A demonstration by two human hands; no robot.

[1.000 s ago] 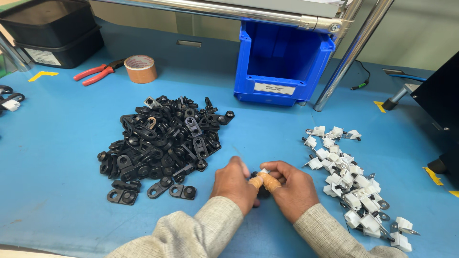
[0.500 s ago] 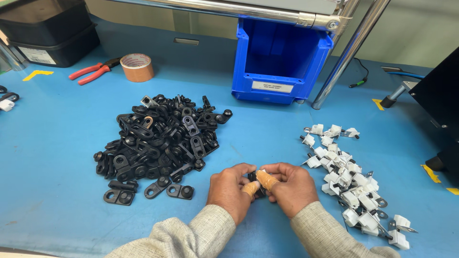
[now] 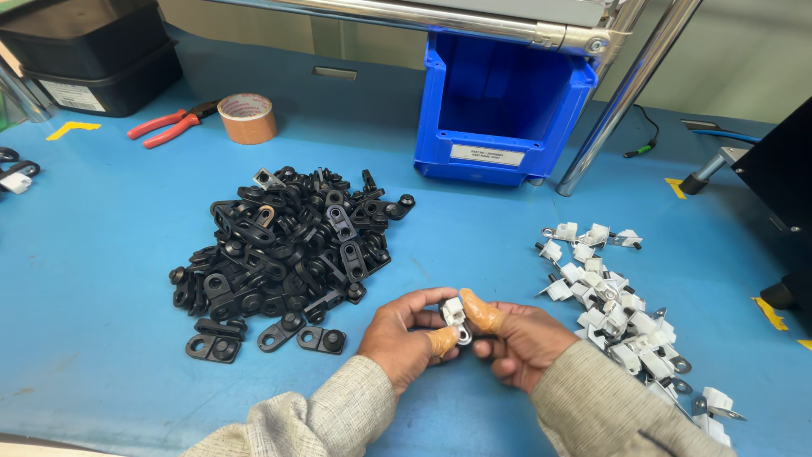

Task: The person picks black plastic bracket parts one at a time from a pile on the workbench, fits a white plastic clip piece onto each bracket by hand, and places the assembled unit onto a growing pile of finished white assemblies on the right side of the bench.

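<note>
Fingers (image 3: 440, 340) of both hands pinch 1 small, seemingly metal-tabbed white clip (image 3: 454, 312).

Clamp pile (image 3: 283, 254) left on desk (image 3: 110, 279), clip pile (image 3: 622, 309) right, bin (image 3: 503, 110) behind between them, tape (image 3: 247, 118) and pliers (image 3: 169, 125) far left.

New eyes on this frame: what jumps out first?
The big heap of black plastic brackets at the centre of the blue table, and a looser spread of small white clips along the right. In front, the left hand and right hand together pinch one small white and metal clip. A blue bin stands open behind.
</note>
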